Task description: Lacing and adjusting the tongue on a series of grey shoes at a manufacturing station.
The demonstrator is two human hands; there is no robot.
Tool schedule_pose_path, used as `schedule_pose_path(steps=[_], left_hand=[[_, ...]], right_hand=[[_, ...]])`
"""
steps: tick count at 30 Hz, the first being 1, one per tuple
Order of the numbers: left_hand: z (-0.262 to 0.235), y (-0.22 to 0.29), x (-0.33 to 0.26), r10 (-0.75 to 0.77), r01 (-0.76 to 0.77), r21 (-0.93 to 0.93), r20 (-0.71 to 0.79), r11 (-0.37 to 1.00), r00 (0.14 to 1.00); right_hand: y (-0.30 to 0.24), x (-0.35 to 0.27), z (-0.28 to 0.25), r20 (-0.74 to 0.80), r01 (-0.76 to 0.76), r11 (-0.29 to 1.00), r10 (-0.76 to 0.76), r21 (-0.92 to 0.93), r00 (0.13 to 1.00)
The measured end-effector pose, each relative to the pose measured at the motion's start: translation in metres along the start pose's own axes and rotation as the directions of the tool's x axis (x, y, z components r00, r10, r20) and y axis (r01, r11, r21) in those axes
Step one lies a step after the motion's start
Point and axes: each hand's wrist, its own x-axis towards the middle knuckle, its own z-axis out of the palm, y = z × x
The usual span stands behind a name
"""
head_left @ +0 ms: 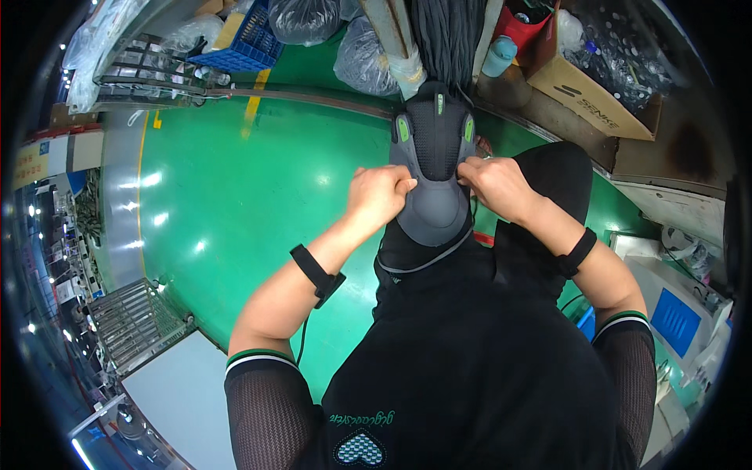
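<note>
A dark grey padded guard point(435, 207), with a rounded cup, a black mesh panel and green accents, lies over my lap and points away from me. It looks like a knee pad. My left hand point(378, 196) is closed on its left edge, thumb and fingers pinched together beside the cup. At the opposite edge, my right hand point(500, 186) pinches the rim where the mesh panel meets the cup. Both hands are at about the same height. The guard's underside is hidden.
Black cords point(446, 39) hang in a bundle just beyond the guard. At the far right stand a light blue bottle point(500, 56), a red container point(521, 27) and a cardboard box point(591, 98) of small dark parts. A blue crate point(247, 43) and clear plastic bags point(368, 59) sit at far left.
</note>
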Motion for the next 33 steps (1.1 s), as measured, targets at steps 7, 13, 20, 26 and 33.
schedule_pose_path(steps=[7,13,20,26,33], left_hand=[[0.004,-0.002,0.012,-0.310,0.550,-0.668,0.455,0.501,0.835],[-0.023,0.007,0.008,0.510,-0.445,0.541,0.035,0.713,0.859],[-0.052,0.009,0.045,0.661,-0.776,0.300,0.407,0.555,0.630],[-0.055,0.012,0.057,0.665,-0.824,0.227,0.499,0.519,0.556],[-0.048,0.000,0.053,0.678,-0.699,0.462,0.246,0.546,0.693]], right_hand=[[0.004,0.003,0.006,0.002,-0.003,1.000,0.003,-0.028,1.000],[0.003,0.008,-0.015,0.064,-0.073,0.987,0.082,-0.140,0.995],[0.006,0.038,-0.026,0.133,0.243,0.955,-0.223,-0.167,0.966],[0.017,0.032,-0.024,0.179,0.156,0.986,-0.145,-0.051,0.973],[0.019,0.037,-0.036,0.021,-0.100,0.984,0.098,0.150,0.995]])
